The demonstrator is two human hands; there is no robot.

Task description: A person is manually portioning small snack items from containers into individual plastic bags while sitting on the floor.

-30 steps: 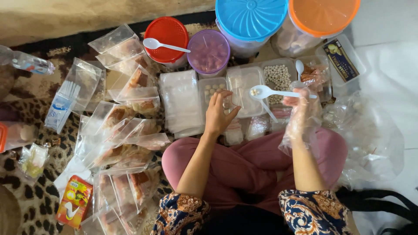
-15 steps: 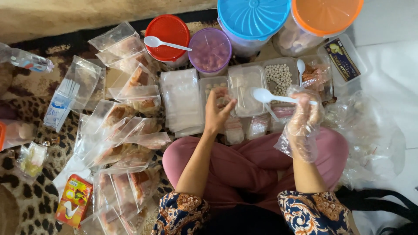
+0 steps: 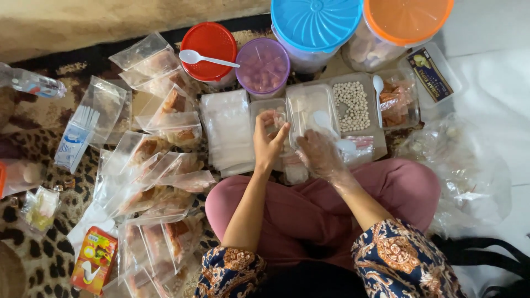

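Note:
My left hand [image 3: 269, 142] is raised over a small clear tray [image 3: 264, 108], with its fingers pinched on what looks like a small clear plastic bag. My right hand [image 3: 321, 155] wears a thin clear glove and sits close beside the left. It grips a white plastic spoon [image 3: 323, 119] whose bowl points into a clear rectangular tray [image 3: 312, 100]. Both hands hover just beyond my knees in pink trousers [image 3: 309, 204].
Stack of empty clear bags [image 3: 226, 129] left of the hands. Several filled snack bags [image 3: 160, 165] spread at left. Trays of white balls [image 3: 353, 105] and orange snacks [image 3: 395, 102]. Red-lidded tub with a spoon [image 3: 210, 47], purple [image 3: 263, 66], blue [image 3: 316, 25], orange [image 3: 406, 19] tubs behind.
My right hand has come down and left with the spoon, from above the trays to right beside my left hand. My left hand has barely moved.

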